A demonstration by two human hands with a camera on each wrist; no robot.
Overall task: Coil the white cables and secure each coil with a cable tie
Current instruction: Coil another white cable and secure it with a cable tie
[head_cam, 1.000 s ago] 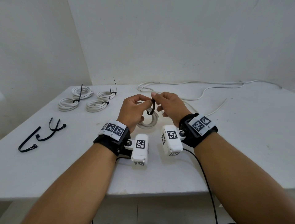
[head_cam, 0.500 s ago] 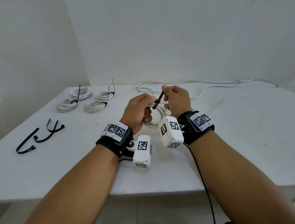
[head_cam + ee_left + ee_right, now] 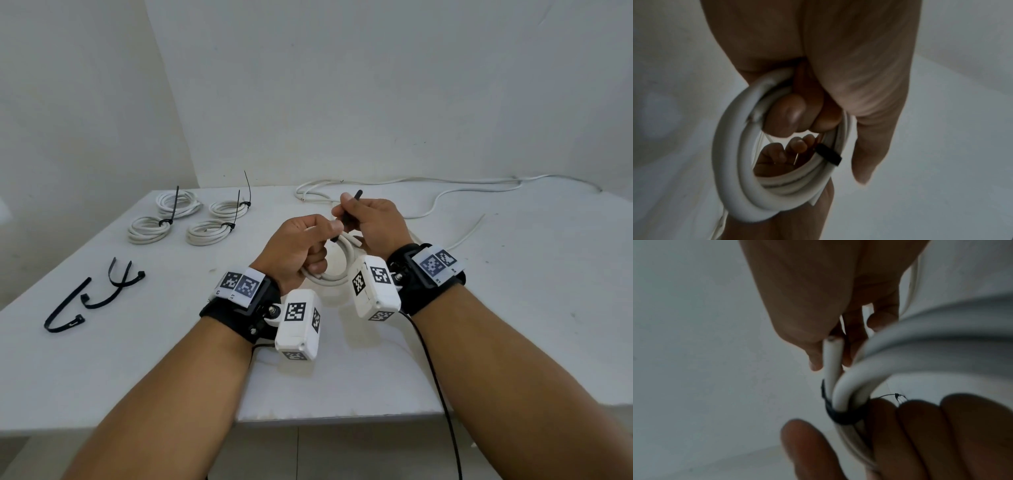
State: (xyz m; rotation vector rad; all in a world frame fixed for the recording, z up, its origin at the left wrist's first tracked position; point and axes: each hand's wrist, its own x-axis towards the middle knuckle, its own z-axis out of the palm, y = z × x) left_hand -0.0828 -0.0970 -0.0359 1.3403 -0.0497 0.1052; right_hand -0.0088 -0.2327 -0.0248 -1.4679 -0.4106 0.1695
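Note:
Above the middle of the table, my left hand (image 3: pixel 327 230) grips a small white cable coil (image 3: pixel 337 272) with its fingers curled through the loops. A black cable tie (image 3: pixel 348 214) is wrapped round the coil near my left thumb. My right hand (image 3: pixel 346 209) pinches the tie's tail, whose tip sticks up past the fingers. In the left wrist view the coil (image 3: pixel 731 162) hangs from my curled fingers (image 3: pixel 789 116), with the tie (image 3: pixel 828 154) across its right side. In the right wrist view the tie's band (image 3: pixel 844 417) sits snug round the coil (image 3: pixel 900 353).
Several tied white coils (image 3: pixel 191 219) lie at the back left of the white table (image 3: pixel 342 387). Loose black cable ties (image 3: pixel 92 298) lie near its left edge. An uncoiled white cable (image 3: pixel 445 198) trails along the back right. A black lead (image 3: pixel 435 377) hangs from my right wrist.
Both hands lifted the coil off the table. My right hand drew the tie's tail upward, and the tie's wide loop closed snug round the coil.

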